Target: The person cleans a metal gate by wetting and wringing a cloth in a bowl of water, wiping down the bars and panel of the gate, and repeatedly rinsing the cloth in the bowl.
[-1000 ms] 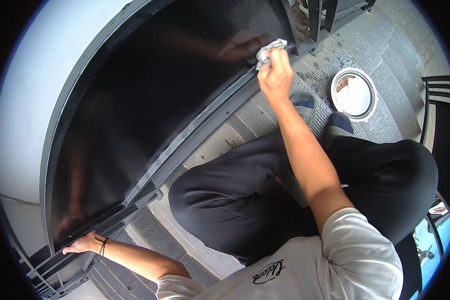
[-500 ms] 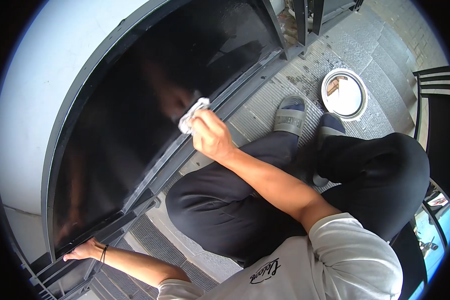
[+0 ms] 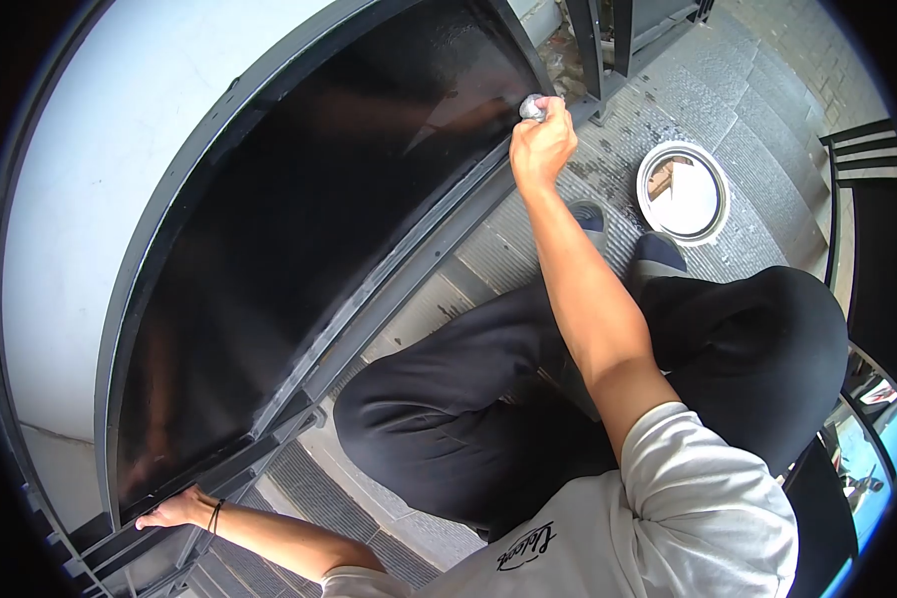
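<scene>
A glossy black panel (image 3: 299, 229) fills a curved dark metal frame (image 3: 135, 269) on the left. My right hand (image 3: 545, 145) is closed on a crumpled pale cloth (image 3: 533, 108) at the panel's upper right corner, by the frame's lower rail. Only a small part of the cloth shows past the fingers. At the panel's lower left end, my left hand (image 3: 176, 508) rests on the rail, its thumb apart and some fingers hidden behind the edge. Whitish streaks (image 3: 344, 309) run along the panel's lower border.
A round bucket (image 3: 683, 193) with liquid stands on the ribbed steps (image 3: 757, 189), right of my feet. Wet spots mark the floor beside it. Dark railings stand at the top and right. My bent legs lie below the panel.
My right hand went down along the panel's lower edge with the cloth, then back up to the upper right corner. My left hand has stayed on the rail.
</scene>
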